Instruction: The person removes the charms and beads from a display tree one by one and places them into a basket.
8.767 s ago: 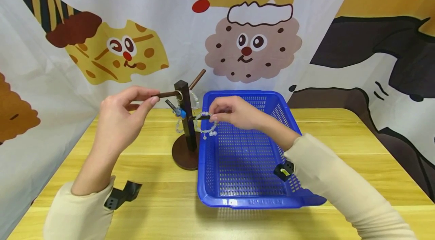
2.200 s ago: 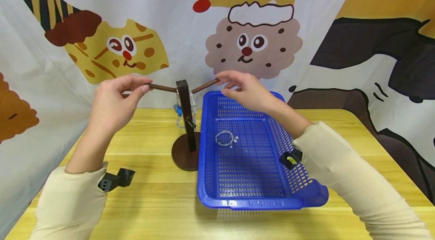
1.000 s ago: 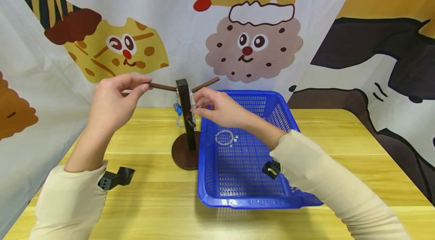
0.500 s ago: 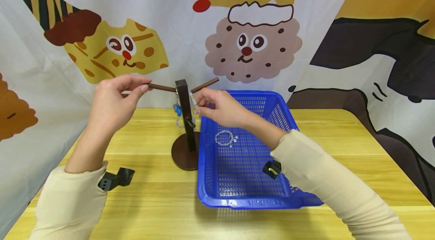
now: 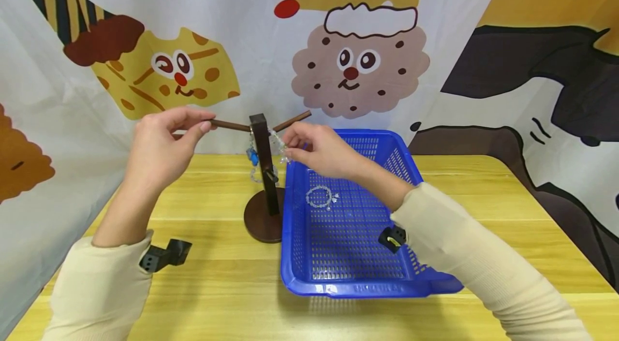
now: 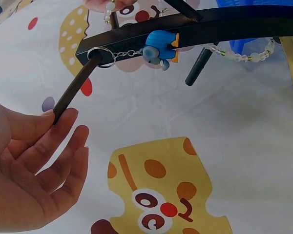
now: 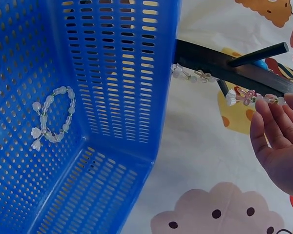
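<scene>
My left hand point(image 5: 164, 147) pinches the end of a brown peg point(image 5: 231, 125) on the dark wooden stand point(image 5: 266, 164). A keychain with a blue figure point(image 6: 160, 46) hangs by its ring around that peg's base. My right hand point(image 5: 329, 152) pinches a clear beaded bracelet point(image 7: 271, 99) beside the upper right peg point(image 5: 294, 120); a pink and white charm hangs from it in the right wrist view. Another beaded bracelet point(image 6: 249, 57) hangs lower on the stand. A clear bracelet with white charms point(image 5: 319, 197) lies in the blue basket point(image 5: 355, 290).
The basket stands right beside the stand's round base point(image 5: 258, 223), on a wooden table point(image 5: 227, 287). Behind them hangs a white cloth point(image 5: 261, 35) with cartoon prints. Black cameras are strapped at both sleeves.
Since about a second ago, my right hand has drawn the bracelet slightly to the right, away from the post. My left hand has kept its pinch on the peg.
</scene>
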